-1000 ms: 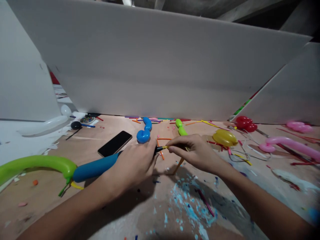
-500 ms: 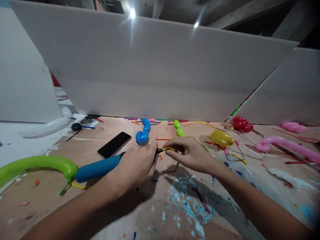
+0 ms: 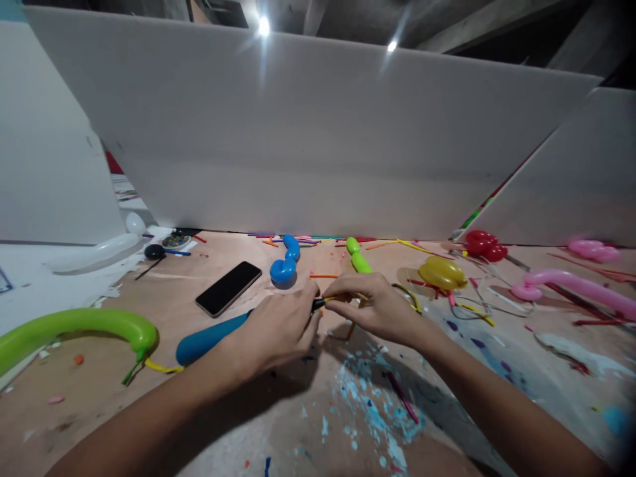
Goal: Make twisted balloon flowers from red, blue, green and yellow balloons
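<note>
My left hand [image 3: 283, 318] is closed around the front part of a blue balloon pump [image 3: 211, 339], whose rear end points to the left. The pump's black nozzle [image 3: 318, 304] sticks out past my fingers. With thumb and fingertips my right hand [image 3: 370, 305] pinches a limp yellow balloon [image 3: 340, 298] at the nozzle tip. Whether the balloon's neck is pulled over the nozzle I cannot tell. Beyond my hands lie a twisted blue balloon [image 3: 284, 268] and a small light-green balloon [image 3: 358, 257].
A phone [image 3: 228, 289] lies behind the pump. At the left rests a long green balloon [image 3: 84, 321]. A yellow balloon [image 3: 442, 272], red balloons [image 3: 484, 246] and a pink balloon [image 3: 571, 279] lie at the right. White panels [image 3: 308, 132] stand behind the paint-spotted paper [image 3: 124, 411].
The pump has shifted to the right, and its rear end is now farther from the green balloon. My left hand has moved slightly right. The right hand still pinches the yellow balloon.
</note>
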The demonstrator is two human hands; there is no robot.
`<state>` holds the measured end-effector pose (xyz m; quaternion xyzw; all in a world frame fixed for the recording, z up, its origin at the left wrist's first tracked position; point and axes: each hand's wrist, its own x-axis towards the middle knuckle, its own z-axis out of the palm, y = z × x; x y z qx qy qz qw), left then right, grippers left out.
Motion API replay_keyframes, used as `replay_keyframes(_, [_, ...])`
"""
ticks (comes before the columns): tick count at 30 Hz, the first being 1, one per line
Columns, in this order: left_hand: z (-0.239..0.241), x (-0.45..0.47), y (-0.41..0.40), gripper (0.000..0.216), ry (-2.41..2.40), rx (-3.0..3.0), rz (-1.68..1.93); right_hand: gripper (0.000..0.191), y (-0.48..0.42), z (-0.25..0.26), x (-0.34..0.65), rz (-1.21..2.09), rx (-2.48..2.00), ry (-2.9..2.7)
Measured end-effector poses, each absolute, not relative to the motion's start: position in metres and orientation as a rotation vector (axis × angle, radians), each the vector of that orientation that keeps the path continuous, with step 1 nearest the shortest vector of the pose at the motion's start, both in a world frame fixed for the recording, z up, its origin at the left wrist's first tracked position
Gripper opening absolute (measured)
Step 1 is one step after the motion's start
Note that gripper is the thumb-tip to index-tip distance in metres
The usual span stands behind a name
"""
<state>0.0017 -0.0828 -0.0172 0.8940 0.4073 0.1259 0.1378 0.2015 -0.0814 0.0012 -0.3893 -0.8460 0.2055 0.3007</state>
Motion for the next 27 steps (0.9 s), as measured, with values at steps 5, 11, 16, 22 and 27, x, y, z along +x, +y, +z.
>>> replay_keyframes(5, [-0.010,0.002,-0.066,0.039,0.980,2.296,0.434,0.017,-0.080,0.009,0.202,0.557,-1.052,-2.334])
replay_keyframes(11, [-0.001,0.002,-0.040,0.039,0.861,1.782,0.354,0.029,-0.070,0.005,0.219,0.367,-1.120,-2.113])
replay_keyframes(16, [0.004,-0.007,-0.028,0.038,0.583,1.282,0.469,0.021,-0.081,-0.024,0.217,0.621,-1.100,-1.647])
replay_keyframes(22, [0.000,0.010,-0.010,0.023,0.309,0.922,0.878,0.047,-0.129,-0.071,0.160,1.598,-0.923,-1.400])
replay_keyframes(27, [-0.007,0.026,0.000,0.025,0.324,0.677,1.033,0.050,-0.144,-0.083,0.128,1.937,-0.921,-0.842])
